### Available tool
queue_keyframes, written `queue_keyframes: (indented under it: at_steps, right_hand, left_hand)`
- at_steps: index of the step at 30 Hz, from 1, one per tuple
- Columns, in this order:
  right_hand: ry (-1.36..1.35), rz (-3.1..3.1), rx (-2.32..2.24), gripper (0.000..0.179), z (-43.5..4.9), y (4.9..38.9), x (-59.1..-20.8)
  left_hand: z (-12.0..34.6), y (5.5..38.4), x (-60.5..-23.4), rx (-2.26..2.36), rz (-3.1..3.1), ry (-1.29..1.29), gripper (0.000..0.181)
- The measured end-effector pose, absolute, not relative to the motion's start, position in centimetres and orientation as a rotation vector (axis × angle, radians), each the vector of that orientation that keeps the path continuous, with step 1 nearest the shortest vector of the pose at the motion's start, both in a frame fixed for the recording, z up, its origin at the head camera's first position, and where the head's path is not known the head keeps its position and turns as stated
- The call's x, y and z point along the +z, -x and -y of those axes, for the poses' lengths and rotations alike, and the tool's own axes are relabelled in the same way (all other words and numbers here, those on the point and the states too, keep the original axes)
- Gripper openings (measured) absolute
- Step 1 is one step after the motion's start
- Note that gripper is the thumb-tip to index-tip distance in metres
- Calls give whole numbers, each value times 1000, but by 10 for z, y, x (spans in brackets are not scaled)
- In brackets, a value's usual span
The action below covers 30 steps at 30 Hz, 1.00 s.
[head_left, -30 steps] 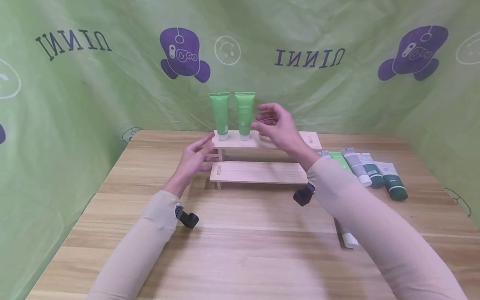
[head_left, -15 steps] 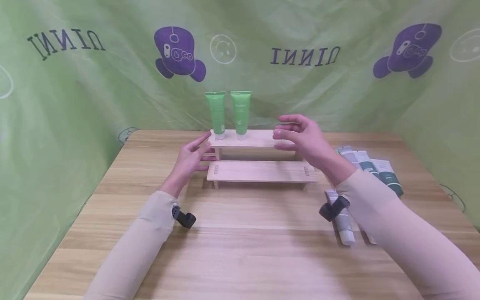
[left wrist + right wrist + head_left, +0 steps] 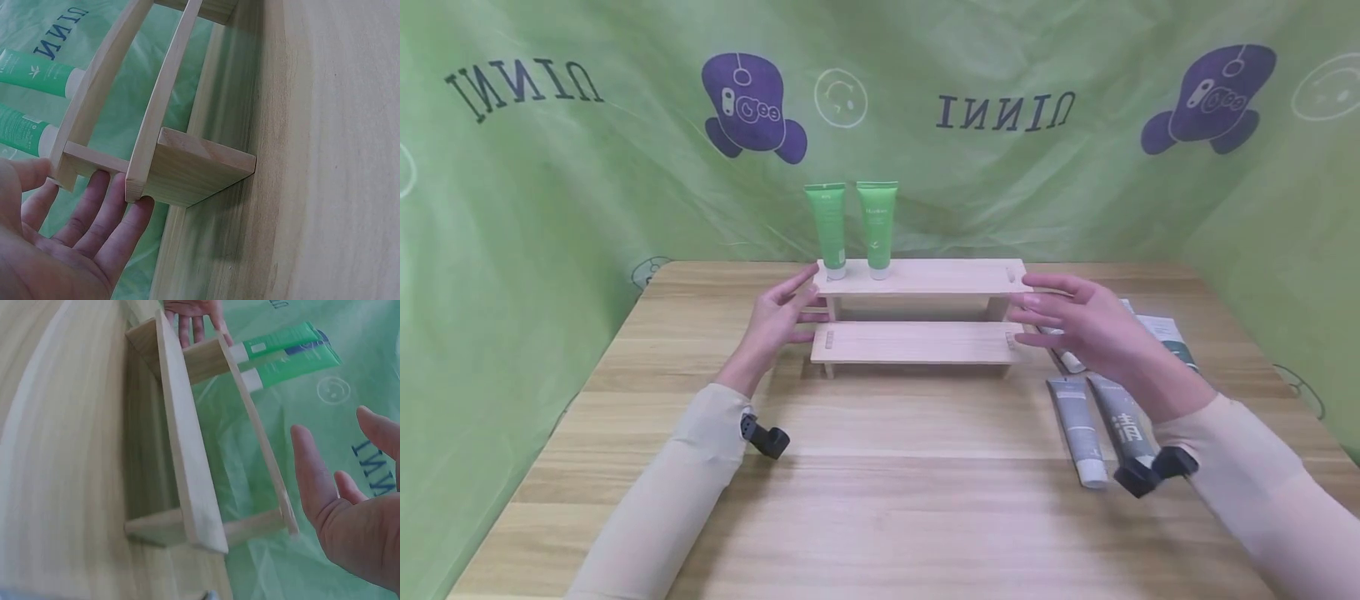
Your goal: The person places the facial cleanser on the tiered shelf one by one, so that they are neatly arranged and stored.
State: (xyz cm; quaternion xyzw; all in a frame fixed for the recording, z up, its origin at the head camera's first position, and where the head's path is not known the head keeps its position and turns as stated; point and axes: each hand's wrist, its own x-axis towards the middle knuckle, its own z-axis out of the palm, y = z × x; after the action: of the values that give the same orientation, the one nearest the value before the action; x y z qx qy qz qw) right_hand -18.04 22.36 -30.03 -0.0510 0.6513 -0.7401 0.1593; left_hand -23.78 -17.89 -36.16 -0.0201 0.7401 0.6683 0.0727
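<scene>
A two-step wooden display stand (image 3: 925,277) is on the table. Two green squeeze tubes, one at the left end (image 3: 830,229) and one beside it (image 3: 878,229), stand cap-down on its upper step. My left hand (image 3: 773,318) is at the stand's left end; in the left wrist view its fingertips (image 3: 139,209) touch the edge of the boards and the thumb is by the upper step. By the stand's right end is my right hand (image 3: 1086,323), fingers spread and holding nothing; the right wrist view shows a gap between it and the stand.
Two grey tubes, a nearer one (image 3: 1081,433) and one beside it (image 3: 1122,417), lie on the table right of the stand. Behind my right hand lie more tubes, partly hidden, among them a white and green one (image 3: 1171,340). A green printed cloth (image 3: 880,150) hangs behind the table.
My right hand has moved away from the second green tube, right and down to the stand's right end. The left hand has stayed at the left end.
</scene>
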Motion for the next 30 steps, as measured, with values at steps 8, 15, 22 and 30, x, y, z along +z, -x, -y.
queue_keyframes:
  at_steps: [8, 15, 22, 30]
  right_hand:
    - [172, -1901, -2034, 35, -271, 158, -320]
    - [159, -1955, -1926, 32, -308, 139, -342]
    - [200, -1847, -1947, 38, -343, 125, -366]
    - [184, -1836, -1861, 47, -376, 112, -387]
  left_hand:
    - [181, 236, -363, 1996, -2241, 48, 48]
    - [183, 235, -365, 2005, -2220, 42, 48]
    - [183, 235, -364, 2006, -2233, 40, 48]
    - [180, 238, -363, 1998, -2240, 38, 48]
